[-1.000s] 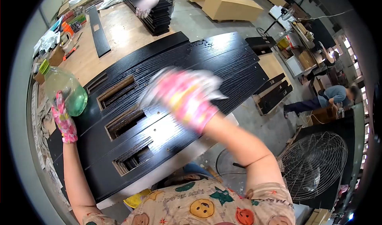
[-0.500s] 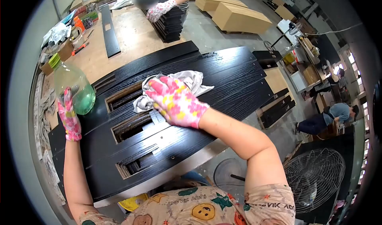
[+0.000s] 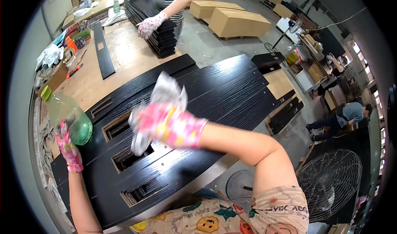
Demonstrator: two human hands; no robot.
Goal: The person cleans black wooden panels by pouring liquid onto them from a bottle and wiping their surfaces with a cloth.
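My right hand [image 3: 169, 125], in a pink and yellow patterned glove, grips a whitish cloth [image 3: 167, 89] over black wood-grain boards [image 3: 223, 85]; hand and cloth are somewhat blurred. Rectangular cutouts show in the boards at the left and near the middle. My left hand [image 3: 69, 149], gloved in pink, holds a clear bottle [image 3: 70, 116] with a green cap and some liquid at the left end of the boards. Its fingers lie against the bottle's near side; part of the grip is hidden behind it.
Across the wooden table [image 3: 128, 39], a person's gloved hand [image 3: 151, 25] touches stacked black boards [image 3: 159, 39]. A narrow black board [image 3: 103, 52] and clutter lie left. Wooden boxes [image 3: 240, 22], a wire fan [image 3: 331, 184] and another person [image 3: 345, 118] are to the right.
My right hand and the cloth have moved left, and the cloth's loose end now points up. My left hand still holds the bottle. The view has shifted somewhat.
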